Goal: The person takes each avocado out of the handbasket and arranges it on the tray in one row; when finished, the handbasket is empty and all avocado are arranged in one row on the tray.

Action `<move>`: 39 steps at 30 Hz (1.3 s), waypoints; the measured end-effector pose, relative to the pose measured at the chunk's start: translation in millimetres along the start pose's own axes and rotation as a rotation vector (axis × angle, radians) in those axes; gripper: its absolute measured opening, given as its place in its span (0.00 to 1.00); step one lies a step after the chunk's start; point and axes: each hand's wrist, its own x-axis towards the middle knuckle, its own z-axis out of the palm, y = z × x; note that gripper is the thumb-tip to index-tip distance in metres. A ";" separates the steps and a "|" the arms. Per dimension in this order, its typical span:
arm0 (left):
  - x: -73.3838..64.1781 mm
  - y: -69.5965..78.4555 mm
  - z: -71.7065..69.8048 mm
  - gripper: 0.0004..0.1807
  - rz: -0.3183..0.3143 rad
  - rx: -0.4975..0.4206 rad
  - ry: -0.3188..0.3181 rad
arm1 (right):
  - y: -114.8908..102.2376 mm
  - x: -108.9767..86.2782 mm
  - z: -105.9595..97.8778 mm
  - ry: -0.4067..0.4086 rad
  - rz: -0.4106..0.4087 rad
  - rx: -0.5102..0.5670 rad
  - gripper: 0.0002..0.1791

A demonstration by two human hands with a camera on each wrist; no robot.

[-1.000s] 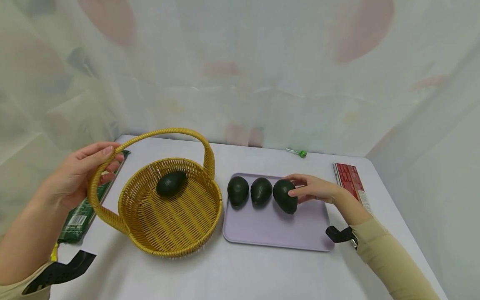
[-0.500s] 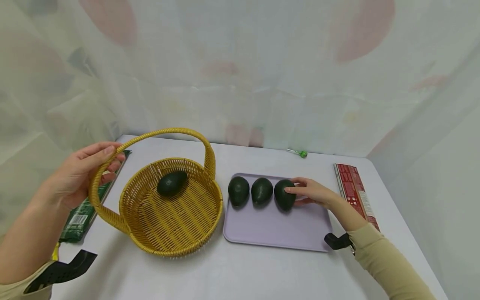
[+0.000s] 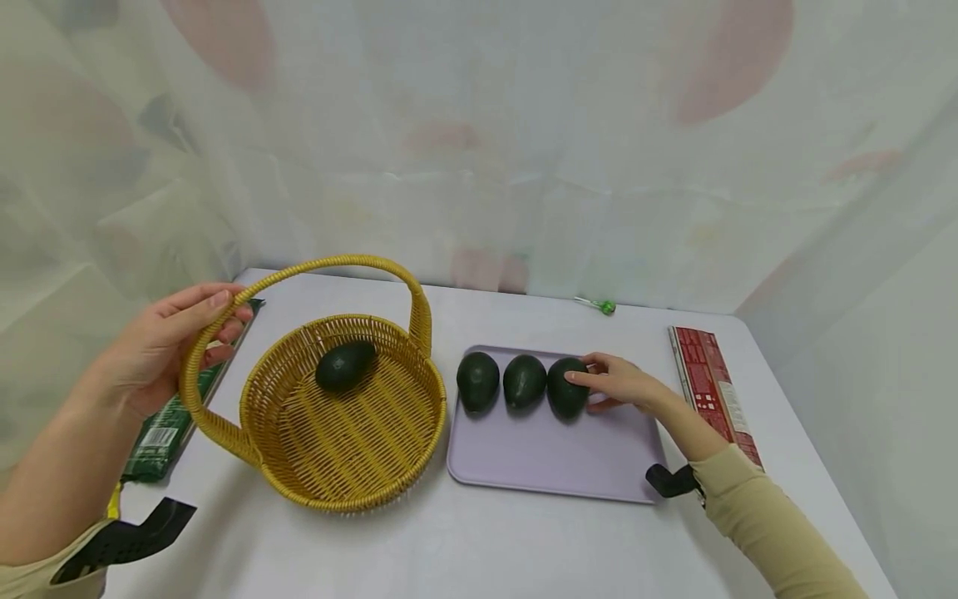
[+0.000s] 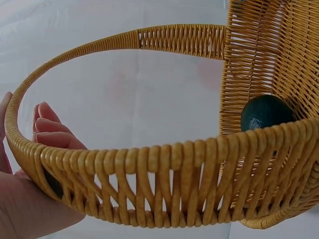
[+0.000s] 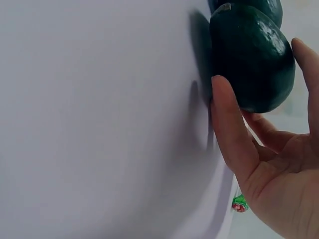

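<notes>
My left hand point(image 3: 168, 341) grips the handle of a yellow wicker basket point(image 3: 258, 399), thumb on the near side and fingers curled behind. One dark green avocado point(image 3: 346, 366) lies inside the basket, toward the back; it also shows in the left wrist view. To the right, a lilac tray point(image 3: 539, 457) bears three avocados in a row along its back half. My right hand point(image 3: 617, 383) holds the rightmost avocado point(image 3: 566, 389) from its right side, thumb and fingertips around its blunt end in the right wrist view. The left avocado point(image 3: 477, 383) and middle avocado point(image 3: 524, 383) stand beside it.
A green package point(image 3: 160, 441) lies under my left forearm at the table's left. At the right edge is a red packet point(image 3: 707, 374), partly behind my right arm. A green-wrapped lollipop point(image 3: 606, 307) lies behind the tray, near the curtain.
The rightmost avocado has turned from slanted to nearly in line with the others, and my right hand has shifted slightly with it. My left hand and the basket have stayed still.
</notes>
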 end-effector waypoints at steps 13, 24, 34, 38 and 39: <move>1.1 0.3 2.0 0.17 0.002 0.035 0.015 | 0.6 -3.3 -7.9 -0.019 -0.027 -0.080 0.39; 1.3 -0.1 4.2 0.17 0.009 0.028 0.029 | -2.6 -6.8 -11.8 -0.012 -0.058 -0.142 0.38; -0.1 0.3 3.9 0.16 0.009 0.053 0.015 | -20.2 -14.8 -21.5 0.033 -0.135 -0.271 0.35; 0.1 0.0 4.1 0.16 0.008 0.061 0.026 | -28.3 -17.3 -23.5 0.058 -0.175 -0.292 0.35; 0.0 0.0 4.3 0.16 0.008 0.060 0.027 | -30.6 -17.9 -23.5 0.065 -0.183 -0.297 0.35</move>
